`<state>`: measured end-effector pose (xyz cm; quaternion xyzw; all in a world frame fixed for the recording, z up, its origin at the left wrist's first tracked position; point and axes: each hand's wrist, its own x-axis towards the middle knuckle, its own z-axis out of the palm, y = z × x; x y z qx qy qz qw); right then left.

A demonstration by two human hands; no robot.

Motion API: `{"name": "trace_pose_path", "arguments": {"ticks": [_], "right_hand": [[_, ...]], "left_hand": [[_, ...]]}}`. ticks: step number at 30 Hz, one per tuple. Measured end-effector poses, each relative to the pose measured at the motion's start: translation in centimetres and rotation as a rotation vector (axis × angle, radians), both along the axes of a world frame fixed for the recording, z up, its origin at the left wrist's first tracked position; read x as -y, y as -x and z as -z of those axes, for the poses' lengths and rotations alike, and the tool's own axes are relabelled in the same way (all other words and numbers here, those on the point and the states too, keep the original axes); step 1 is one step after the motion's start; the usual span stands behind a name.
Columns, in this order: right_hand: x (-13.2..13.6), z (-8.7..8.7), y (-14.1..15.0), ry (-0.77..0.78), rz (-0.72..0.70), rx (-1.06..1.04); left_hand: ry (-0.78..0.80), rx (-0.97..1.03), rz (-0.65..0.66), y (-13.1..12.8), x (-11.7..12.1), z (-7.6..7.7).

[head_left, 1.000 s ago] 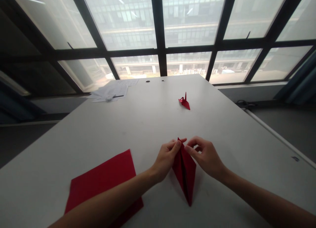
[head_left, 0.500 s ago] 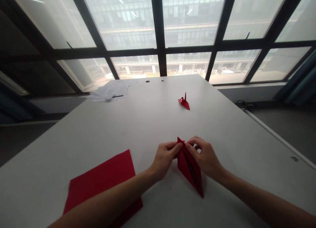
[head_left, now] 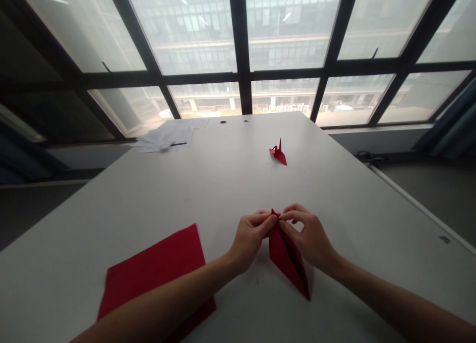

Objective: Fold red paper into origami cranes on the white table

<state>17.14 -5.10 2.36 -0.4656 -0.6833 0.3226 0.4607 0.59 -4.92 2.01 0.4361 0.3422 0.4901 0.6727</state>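
Note:
A piece of folded red paper [head_left: 287, 257], shaped like a long kite with a slit down its middle, is held between my two hands just above or on the table. My left hand [head_left: 250, 236] pinches its upper left side, thumb in front and fingers behind. At the upper right edge, my right hand [head_left: 307, 234] grips the same paper between thumb and fingers. The fingertips of both hands nearly meet by the top point, and part of the fold there is hidden.
Red paper sheets [head_left: 156, 268] lie at the left, partly under my left forearm. Farther off on the white table [head_left: 223, 184] stands a folded red paper crane [head_left: 278, 153]. White papers [head_left: 167, 135] with a dark pen [head_left: 178, 144] rest at the far left, before the windows.
The top of the folded paper has shifted slightly right and down, and its middle slit has spread wider. My right fingers have closed in nearer to the left thumb.

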Motion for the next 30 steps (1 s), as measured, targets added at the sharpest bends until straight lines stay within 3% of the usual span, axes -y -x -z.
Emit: {"name": "trace_pose_path", "arguments": {"ticks": [3, 9, 16, 24, 30], "right_hand": [[0.0, -0.1, 0.1, 0.088, 0.007, -0.094], [-0.1, 0.2, 0.1, 0.467, -0.231, -0.219], [0.1, 0.7, 0.1, 0.489, -0.221, -0.229], [-0.1, 1.3, -0.3, 0.501, -0.294, -0.228], [-0.2, 1.0, -0.7, 0.506, -0.304, -0.207]], "left_hand": [[-0.012, 0.019, -0.055, 0.1, -0.3, 0.0], [0.098, 0.133, -0.24, 0.5, -1.1, 0.1], [0.102, 0.175, -0.239, 0.6, -1.2, -0.7], [0.048, 0.15, -0.225, 0.6, -1.2, -0.4], [0.05, 0.168, -0.136, 0.7, -1.2, -0.5]]}}
